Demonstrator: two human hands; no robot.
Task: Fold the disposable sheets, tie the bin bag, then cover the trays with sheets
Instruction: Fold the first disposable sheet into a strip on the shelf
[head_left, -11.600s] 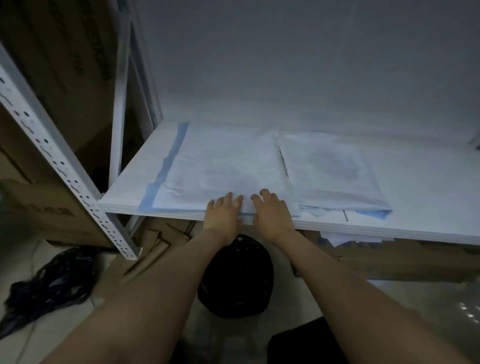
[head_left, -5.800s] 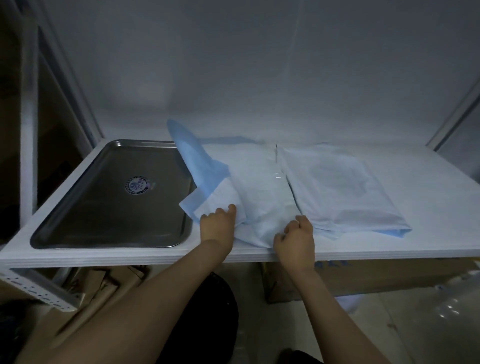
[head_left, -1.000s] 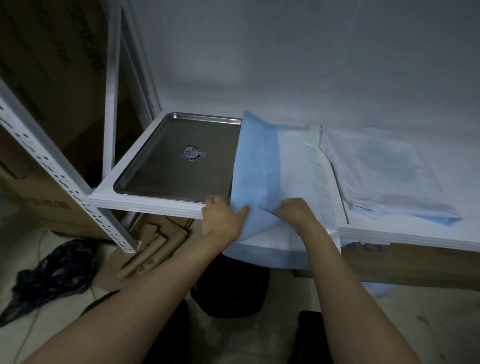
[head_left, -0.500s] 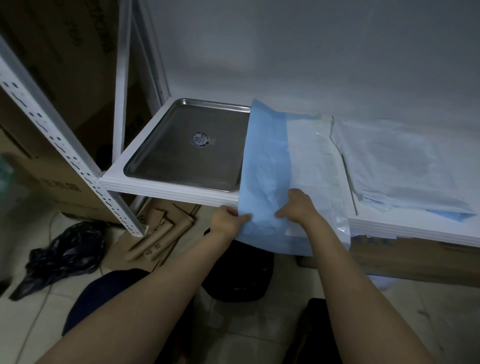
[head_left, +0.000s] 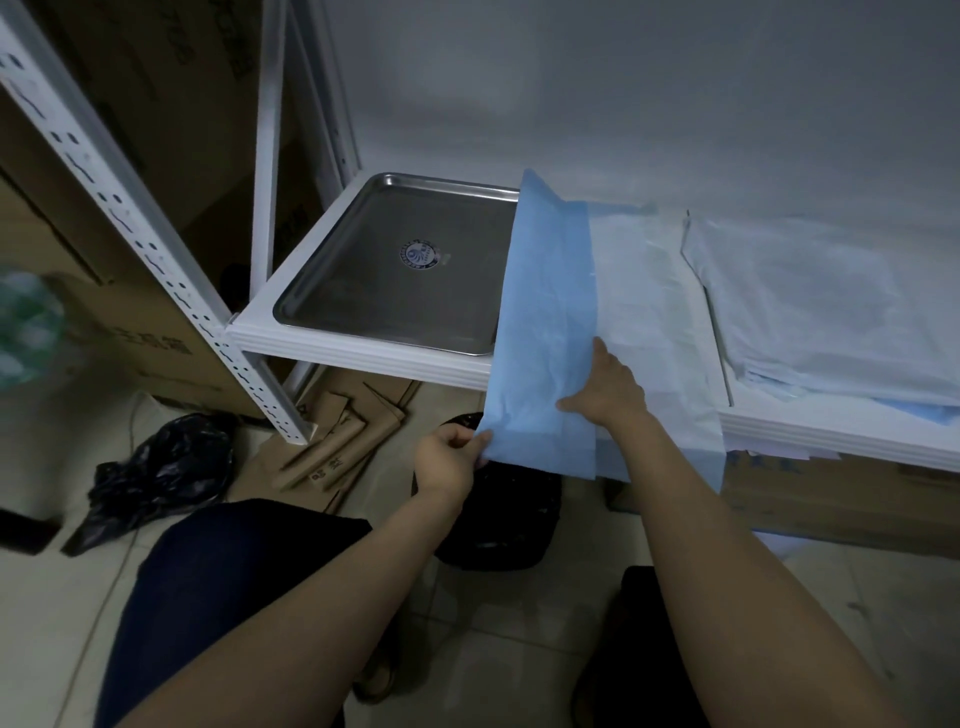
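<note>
The left hand (head_left: 449, 460) pinched the near left corner of a disposable sheet (head_left: 545, 322) between thumb and curled fingers, below the front edge of the white shelf (head_left: 363, 358). The sheet was blue on one face and white on the other. Its blue flap was folded over to the right, and its near end hung past the shelf edge. The right hand (head_left: 605, 387) lay on the sheet where blue met white. Its thumb was spread leftward over the blue flap and its fingers pointed away along the flap's right edge. Whether they gripped the flap or only pressed on it could not be told.

Just left of the sheet a stainless steel tray (head_left: 384, 280) sat uncovered on the shelf, a round printed mark at its centre. The sheet's left edge overlapped the tray's right rim. To the right, a pile of folded sheets (head_left: 810, 312) rested on the shelf.

Under the shelf, below the hands, stood a black bin bag (head_left: 498, 525). Flattened cardboard (head_left: 337, 436) lay on the floor left of it, and a crumpled black bag (head_left: 156, 467) further left. A perforated white upright (head_left: 130, 223) rose at the left in front of cardboard boxes (head_left: 130, 104).
</note>
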